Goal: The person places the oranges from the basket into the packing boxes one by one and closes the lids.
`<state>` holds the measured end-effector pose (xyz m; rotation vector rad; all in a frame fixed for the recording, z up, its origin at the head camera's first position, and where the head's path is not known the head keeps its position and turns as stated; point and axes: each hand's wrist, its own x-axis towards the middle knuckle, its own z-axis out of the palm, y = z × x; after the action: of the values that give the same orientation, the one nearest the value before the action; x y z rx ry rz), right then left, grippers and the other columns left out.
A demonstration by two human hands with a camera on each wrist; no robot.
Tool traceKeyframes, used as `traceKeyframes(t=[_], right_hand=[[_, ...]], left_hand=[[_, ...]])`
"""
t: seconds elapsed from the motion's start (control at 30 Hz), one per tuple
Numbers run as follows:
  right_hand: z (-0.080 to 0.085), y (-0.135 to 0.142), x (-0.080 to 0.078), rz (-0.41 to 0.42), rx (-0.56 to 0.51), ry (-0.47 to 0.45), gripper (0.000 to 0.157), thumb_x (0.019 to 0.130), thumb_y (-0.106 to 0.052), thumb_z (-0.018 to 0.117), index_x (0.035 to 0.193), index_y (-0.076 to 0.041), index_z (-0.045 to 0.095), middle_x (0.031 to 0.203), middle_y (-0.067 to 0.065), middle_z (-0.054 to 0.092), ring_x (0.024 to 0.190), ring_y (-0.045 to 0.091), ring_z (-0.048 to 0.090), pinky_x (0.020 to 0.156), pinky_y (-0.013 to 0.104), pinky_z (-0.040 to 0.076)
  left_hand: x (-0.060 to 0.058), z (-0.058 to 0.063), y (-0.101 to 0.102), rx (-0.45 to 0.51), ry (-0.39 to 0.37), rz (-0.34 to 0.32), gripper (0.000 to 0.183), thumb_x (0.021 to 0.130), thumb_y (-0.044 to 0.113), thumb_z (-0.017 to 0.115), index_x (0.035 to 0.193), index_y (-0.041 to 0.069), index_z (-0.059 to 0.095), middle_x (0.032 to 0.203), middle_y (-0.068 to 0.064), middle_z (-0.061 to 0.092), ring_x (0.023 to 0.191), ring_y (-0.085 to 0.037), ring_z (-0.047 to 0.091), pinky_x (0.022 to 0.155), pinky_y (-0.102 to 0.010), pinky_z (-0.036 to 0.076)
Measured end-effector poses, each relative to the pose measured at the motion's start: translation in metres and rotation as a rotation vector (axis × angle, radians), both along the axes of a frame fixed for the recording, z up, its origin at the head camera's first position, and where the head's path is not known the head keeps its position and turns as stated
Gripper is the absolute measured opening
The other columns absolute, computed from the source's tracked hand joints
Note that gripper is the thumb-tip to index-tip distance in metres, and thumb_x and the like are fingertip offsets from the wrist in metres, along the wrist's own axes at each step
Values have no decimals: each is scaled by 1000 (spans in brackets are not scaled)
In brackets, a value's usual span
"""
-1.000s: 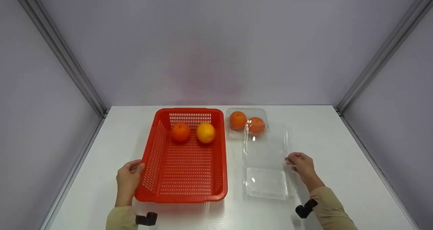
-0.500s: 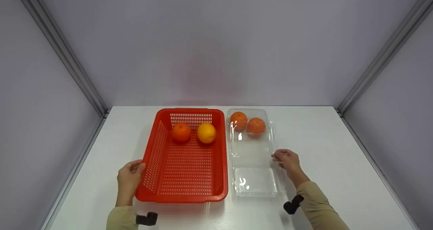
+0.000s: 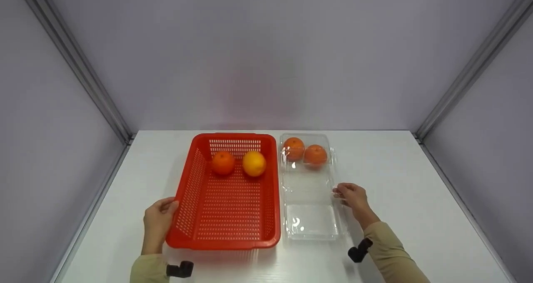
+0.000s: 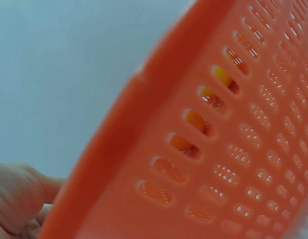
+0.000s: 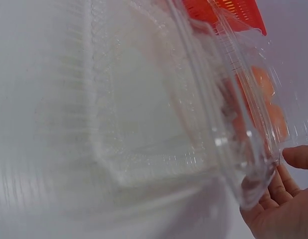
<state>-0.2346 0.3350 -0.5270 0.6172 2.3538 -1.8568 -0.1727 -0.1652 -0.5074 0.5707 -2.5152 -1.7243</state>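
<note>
My left hand (image 3: 158,220) grips the left rim of a red plastic basket (image 3: 227,243), thumb and fingers on its edge. Two fruits lie at the basket's far end: an orange (image 3: 223,163) and a yellower orange-like fruit (image 3: 254,163). To the basket's right, an opened clear plastic clamshell box (image 3: 312,222) lies lengthwise, nothing in its near half. My right hand (image 3: 353,197) pinches the box's right edge near the middle; in the right wrist view, the thumb and fingers of that hand (image 5: 288,199) meet at the clear rim.
Behind the opened box stands another clear plastic box (image 3: 306,138) holding two oranges (image 3: 315,155); the opened box's far end overlaps it in the head view. A white tabletop (image 3: 387,162) carries everything, with pale walls (image 3: 266,66) at the back and sides.
My right hand has moved the opened clear box leftward, close beside the red basket, mostly in the first half second. The left hand and the basket have stayed in place.
</note>
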Motion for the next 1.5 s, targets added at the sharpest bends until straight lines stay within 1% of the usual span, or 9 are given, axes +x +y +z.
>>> traceKeyframes(t=[0.27,0.47,0.53,0.67,0.8,1.0,1.17,1.27,1.5], right_hand=[[3,4,3,-30,-2,25,30,92,-15,53,112,7,51,81,-1,65,71,8,60,66,25,50],[12,7,7,-49,49,14,29,90,-14,54,111,7,52,82,1,64,72,8,60,64,22,50],[14,7,7,-59,64,16,28,89,-12,54,109,7,52,82,2,63,71,9,59,63,22,50],[18,7,8,-83,97,31,25,89,-11,54,105,8,53,80,3,62,70,9,58,62,22,49],[22,5,7,-86,145,44,24,89,-12,54,103,7,54,82,4,60,72,11,56,62,22,47],[31,-9,3,-51,189,82,22,88,-11,54,101,6,55,82,4,60,71,11,56,61,21,48],[39,-26,0,-30,154,130,19,87,-8,56,98,7,57,76,2,60,66,9,56,59,20,48],[42,-37,-1,-12,134,149,17,86,-6,57,96,7,57,73,2,60,65,10,56,57,20,48],[44,-62,-2,46,121,143,14,85,-7,58,93,5,58,73,3,59,65,11,56,58,21,48]], left_hand=[[-2,-1,-2,-20,13,-22,36,92,20,54,118,-5,55,110,-26,58,96,-30,58,74,-28,49],[-5,1,-4,3,2,-66,36,93,18,52,121,-4,54,107,-24,59,89,-24,59,71,-25,50],[-6,1,-5,16,-14,-82,36,94,19,51,123,-3,53,108,-23,58,89,-23,59,71,-25,50],[-7,1,-7,22,-22,-95,37,94,19,51,123,-3,53,111,-23,58,92,-24,57,72,-25,49],[-8,0,-9,24,-23,-102,37,94,20,51,123,-3,53,111,-23,58,92,-24,57,72,-24,48],[-7,1,-9,18,-11,-113,36,93,17,53,121,-5,54,108,-23,59,86,-21,58,70,-24,49],[-6,2,-9,21,-3,-125,35,92,16,54,120,-6,54,105,-22,60,84,-18,59,68,-23,49],[-6,3,-9,14,-2,-136,34,92,15,54,120,-6,54,105,-22,60,86,-19,59,70,-23,49],[-5,3,-10,-17,-7,-170,34,91,13,55,120,-5,54,104,-19,61,86,-19,58,71,-25,49]])
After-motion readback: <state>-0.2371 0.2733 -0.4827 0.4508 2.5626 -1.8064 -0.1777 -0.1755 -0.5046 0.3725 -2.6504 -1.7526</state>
